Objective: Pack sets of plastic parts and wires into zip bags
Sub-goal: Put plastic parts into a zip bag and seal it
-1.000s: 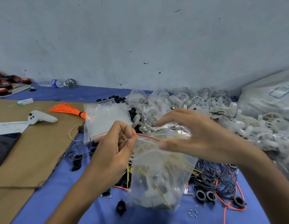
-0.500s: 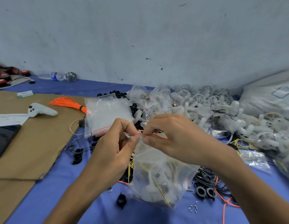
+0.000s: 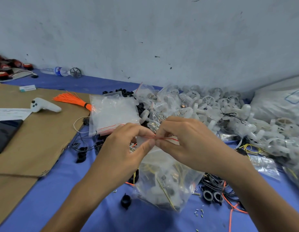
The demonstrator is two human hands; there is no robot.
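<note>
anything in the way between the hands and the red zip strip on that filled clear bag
Nothing visible. The left hand and right hand both pinch the red zip strip at the top of the clear plastic bag filled with parts and wires, so each grip is directly on it.

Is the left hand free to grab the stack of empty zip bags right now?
Probably not yet: the left hand pinches the filled bag by its zip strip. The stack of empty bags lies just beyond it with nothing between, so once it lets go, likely yes.

blue surface point(image 3: 95, 206) | cardboard point(image 3: 36, 139) L | wht plastic parts point(image 3: 245, 114) R | blk wires point(image 3: 214, 183) ctr
</note>
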